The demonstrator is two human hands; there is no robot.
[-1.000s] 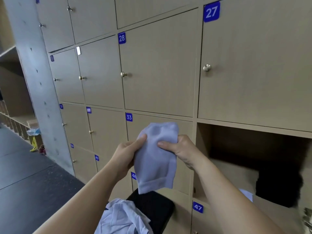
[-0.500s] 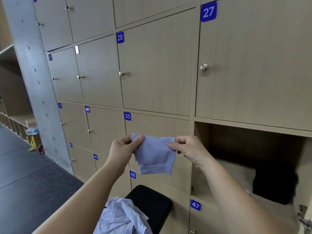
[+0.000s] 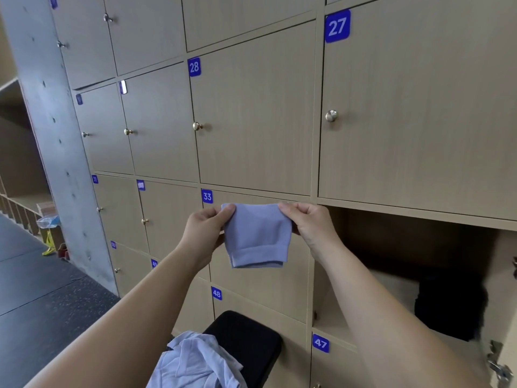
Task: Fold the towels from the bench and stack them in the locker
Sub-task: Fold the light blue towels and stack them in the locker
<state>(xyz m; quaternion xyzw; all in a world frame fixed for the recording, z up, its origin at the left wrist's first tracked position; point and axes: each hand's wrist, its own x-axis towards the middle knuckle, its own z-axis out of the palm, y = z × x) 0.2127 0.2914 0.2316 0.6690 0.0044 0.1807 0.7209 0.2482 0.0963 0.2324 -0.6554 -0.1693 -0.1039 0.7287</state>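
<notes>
A: Pinching the towel (image 3: 257,236), were both hands?
B: Yes. The left hand (image 3: 205,231) and right hand (image 3: 310,228) each gripped a top corner, before door 33 (image 3: 260,289), above the bench (image 3: 251,337).
A: Any change?
B: A second earlier it hung longer between closer hands; here it was spread flat and shorter.
</notes>
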